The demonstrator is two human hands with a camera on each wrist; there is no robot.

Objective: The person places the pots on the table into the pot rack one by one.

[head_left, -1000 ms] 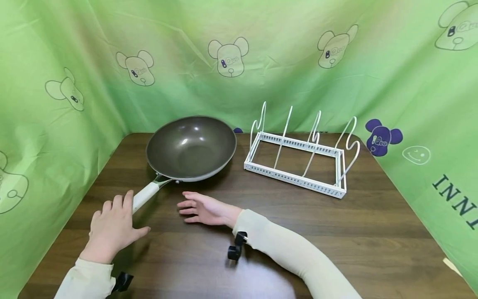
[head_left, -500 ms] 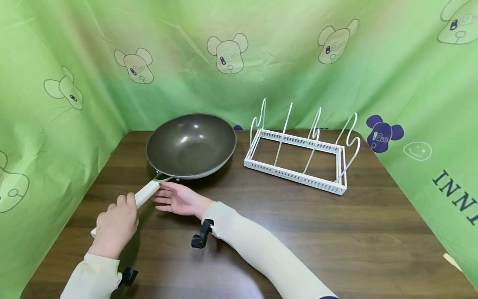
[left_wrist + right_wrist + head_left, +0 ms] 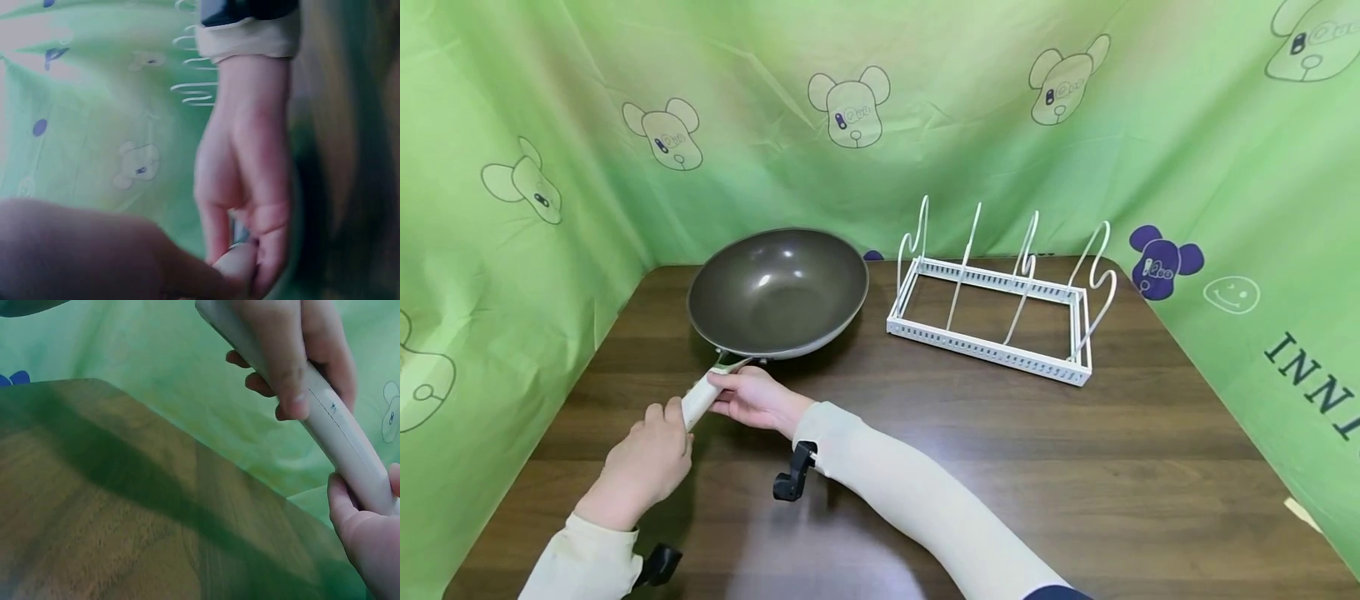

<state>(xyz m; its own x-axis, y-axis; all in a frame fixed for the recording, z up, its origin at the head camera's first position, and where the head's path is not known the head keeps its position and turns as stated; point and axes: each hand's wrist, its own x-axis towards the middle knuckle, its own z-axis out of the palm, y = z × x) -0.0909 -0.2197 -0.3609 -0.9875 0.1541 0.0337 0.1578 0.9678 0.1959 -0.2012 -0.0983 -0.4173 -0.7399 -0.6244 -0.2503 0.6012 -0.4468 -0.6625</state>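
Observation:
A dark wok [image 3: 778, 292] sits on the brown wooden table [image 3: 1000, 433], its cream handle [image 3: 700, 398] pointing toward me at the front left. My left hand [image 3: 655, 442] grips the near end of that handle. My right hand [image 3: 748, 396] wraps the handle further up, close to the wok's bowl. In the right wrist view the right hand [image 3: 294, 350] has fingers curled over the handle [image 3: 340, 440], with the left hand [image 3: 369, 537] just below. The left wrist view is blurred; it shows the right hand [image 3: 250, 162] from behind.
A white wire rack [image 3: 992, 346] with several upright dividers stands to the right of the wok. Green printed cloth [image 3: 925, 100] walls the table on the left, back and right. Bare wood lies in front of the rack.
My left hand went from lying flat beside the handle to gripping its end. My right hand slid left across the table and closed round the handle near the wok.

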